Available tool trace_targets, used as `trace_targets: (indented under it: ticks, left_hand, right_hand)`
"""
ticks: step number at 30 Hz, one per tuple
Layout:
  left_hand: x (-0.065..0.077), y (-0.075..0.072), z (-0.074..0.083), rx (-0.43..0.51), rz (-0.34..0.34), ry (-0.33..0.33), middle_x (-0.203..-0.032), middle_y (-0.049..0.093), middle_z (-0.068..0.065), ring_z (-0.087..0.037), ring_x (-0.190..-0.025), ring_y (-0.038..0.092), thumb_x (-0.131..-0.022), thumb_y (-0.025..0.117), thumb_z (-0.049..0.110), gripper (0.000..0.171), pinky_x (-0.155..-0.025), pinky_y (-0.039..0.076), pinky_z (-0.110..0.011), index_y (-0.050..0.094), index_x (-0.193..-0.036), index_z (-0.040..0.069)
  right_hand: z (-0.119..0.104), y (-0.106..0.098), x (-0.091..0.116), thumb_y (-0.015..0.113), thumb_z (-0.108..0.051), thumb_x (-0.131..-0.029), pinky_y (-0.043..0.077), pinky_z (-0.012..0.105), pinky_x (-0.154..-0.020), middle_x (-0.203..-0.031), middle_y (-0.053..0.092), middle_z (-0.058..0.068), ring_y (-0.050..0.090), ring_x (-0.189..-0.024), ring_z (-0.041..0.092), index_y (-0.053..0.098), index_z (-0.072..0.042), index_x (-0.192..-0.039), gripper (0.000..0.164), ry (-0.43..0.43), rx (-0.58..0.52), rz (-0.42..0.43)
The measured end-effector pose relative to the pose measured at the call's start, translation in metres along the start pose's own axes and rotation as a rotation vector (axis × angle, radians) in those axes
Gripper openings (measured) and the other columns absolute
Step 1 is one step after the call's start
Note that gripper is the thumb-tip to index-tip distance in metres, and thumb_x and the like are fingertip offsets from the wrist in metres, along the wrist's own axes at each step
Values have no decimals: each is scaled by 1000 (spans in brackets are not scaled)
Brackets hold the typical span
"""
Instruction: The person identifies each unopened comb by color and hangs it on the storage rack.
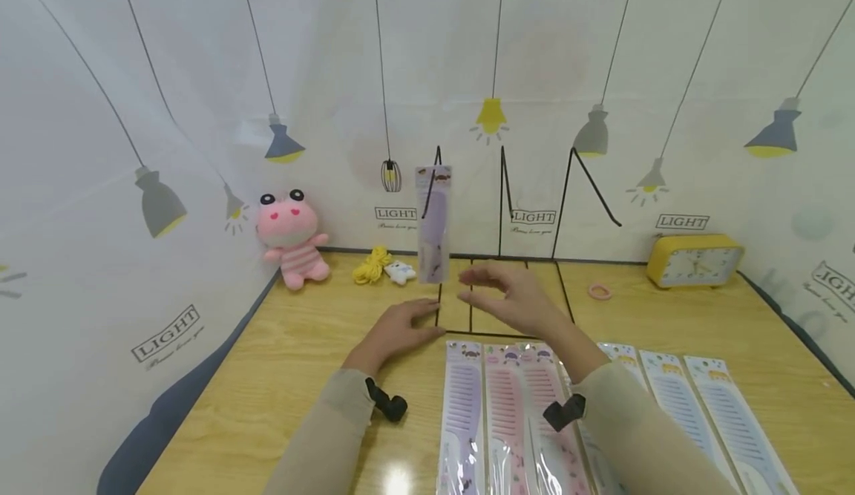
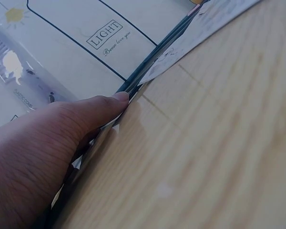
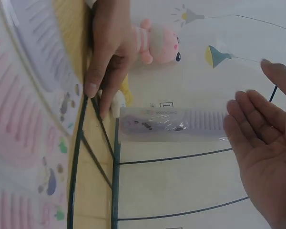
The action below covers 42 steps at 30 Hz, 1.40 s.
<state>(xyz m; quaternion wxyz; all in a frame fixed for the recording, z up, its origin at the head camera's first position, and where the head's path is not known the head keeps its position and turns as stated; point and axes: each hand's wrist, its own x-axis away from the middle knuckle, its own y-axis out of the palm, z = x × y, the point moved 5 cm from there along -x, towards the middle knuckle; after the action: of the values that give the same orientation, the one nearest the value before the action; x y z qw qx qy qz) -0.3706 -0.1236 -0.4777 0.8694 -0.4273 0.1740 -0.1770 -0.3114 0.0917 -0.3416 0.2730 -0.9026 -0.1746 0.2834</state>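
- As my right hand [image 1: 514,298] hovers over the base of the rack [image 1: 500,220], the hung comb [image 1: 437,231] is to its left, fingertips just beside the packet's lower end, apart from it.
- Right grip: thumb and fingers parted, loosely bent, nothing between them; gap faces left, toward the comb. I judge this the relation that counts: a sideways-facing gap against an upright packet.
- Left grip: my left hand [image 1: 404,326] is low at the rack's front left corner, fingers extended onto the base wires, thumb apart. Holding nothing that I can make out.
- Nearer hand: the left lies under the comb's lower end, the right beside it. Depth unclear; cannot rank them.
- Comb's place: in its packet on the rack's left hook [image 1: 430,191], wire end showing in front of the card.
- Its axis: upright, along the rack's height. Teeth up, handle pointing down to the base.
- Other combs [image 1: 505,406]: flat on the table [image 1: 240,376] in front of the rack, toothed ends toward it, handles toward me.
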Motion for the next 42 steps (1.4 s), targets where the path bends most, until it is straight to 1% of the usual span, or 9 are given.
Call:
trace_targets:
  ticks: [5,10,12,16,21,25,31,36,42]
  left_hand:
    - [-2,-1,-1,-21,7,-10,-152,49,0,-24,-141,42,-93,65,57,64,-118,32,-46,56,-146,23]
    - [-1,0,0,-15,6,-4,-152,49,-1,-24,-141,42,-92,66,57,65,-118,32,-46,56,-146,22]
    - [-1,0,2,-7,1,-5,-152,49,-1,-24,-142,42,-92,67,56,65,-118,31,-46,56,-146,22]
    - [-1,1,5,-7,5,1,-152,48,-1,-25,-142,42,-92,67,56,64,-118,30,-46,56,-146,22]
    - [0,0,5,-5,6,-5,-152,49,-1,-25,-142,42,-92,68,54,64,-118,31,-47,56,-146,21]
    - [1,0,4,2,-2,-19,-153,48,0,-25,-142,41,-92,68,53,64,-118,30,-46,55,-147,22]
    - [0,0,0,-3,1,-20,-153,48,1,-24,-142,41,-92,68,54,64,-118,30,-45,55,-147,24]
    - [-2,2,-3,-20,6,-16,-153,48,2,-22,-142,41,-92,67,57,64,-118,30,-43,55,-146,26]
    - [-1,0,0,-9,4,-25,-153,48,1,-22,-142,42,-91,68,56,63,-119,30,-44,56,-146,25]
  right_hand:
    - [16,22,27,71,-45,-94,49,42,-104,-125,67,-1,62,-119,20,65,-14,-128,47,4,98,-235]
    - [45,44,45,73,-49,-91,53,43,-98,-125,66,4,63,-115,23,63,-6,-130,59,31,166,-326]
    - [54,50,48,74,-50,-89,55,41,-93,-122,67,6,64,-110,23,63,-3,-129,63,3,228,-334]
    - [67,56,52,80,-49,-83,51,44,-100,-125,63,11,61,-114,26,61,0,-130,70,-33,303,-317]
    - [77,60,56,80,-55,-80,45,48,-107,-132,55,11,53,-123,29,61,-6,-133,75,16,319,-298]
    - [79,62,56,81,-55,-79,47,49,-103,-127,54,10,53,-118,28,63,-6,-130,73,37,299,-289]
    - [79,64,55,83,-53,-78,45,48,-106,-129,54,7,52,-121,27,61,-6,-128,72,76,275,-276]
    - [80,65,55,88,-45,-74,47,44,-102,-119,55,3,52,-110,20,57,-7,-124,70,107,205,-243]
    - [79,65,57,90,-39,-74,46,45,-102,-115,56,6,53,-107,21,55,-3,-124,70,124,132,-227]
